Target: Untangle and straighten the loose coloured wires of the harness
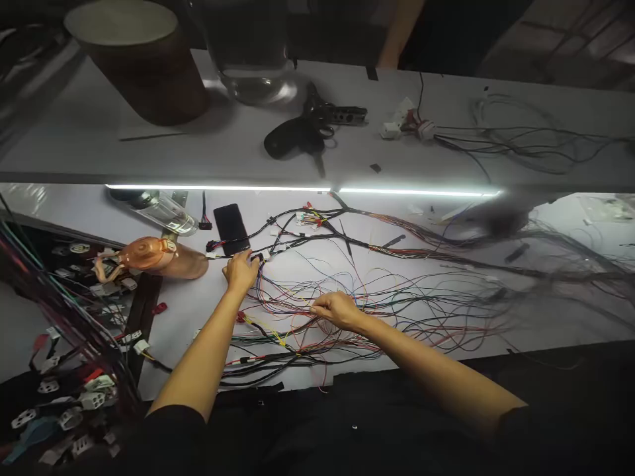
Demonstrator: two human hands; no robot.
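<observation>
My left hand (241,272) is closed on a small dark wire connector (258,257), just below the black phone (231,227). Thin coloured wires (262,294) run from that connector down and to the right. Over the middle of the loose wires, my right hand (337,309) has thumb and forefinger pinched together; a thin wire seems to be between them, though the tips are too small to be sure. A white connector with coloured wires (307,217) lies beyond the hands. Near the front, a red connector (241,317) sits among the bundles.
An orange-capped bottle (169,258) and a clear bottle (169,210) lie on the left. Many loose connectors (92,400) hang or lie at lower left. Above the lit edge, a shelf (223,158) holds a cup (143,73) and a black pistol-grip tool (302,132). Another person's arm (401,33) shows behind.
</observation>
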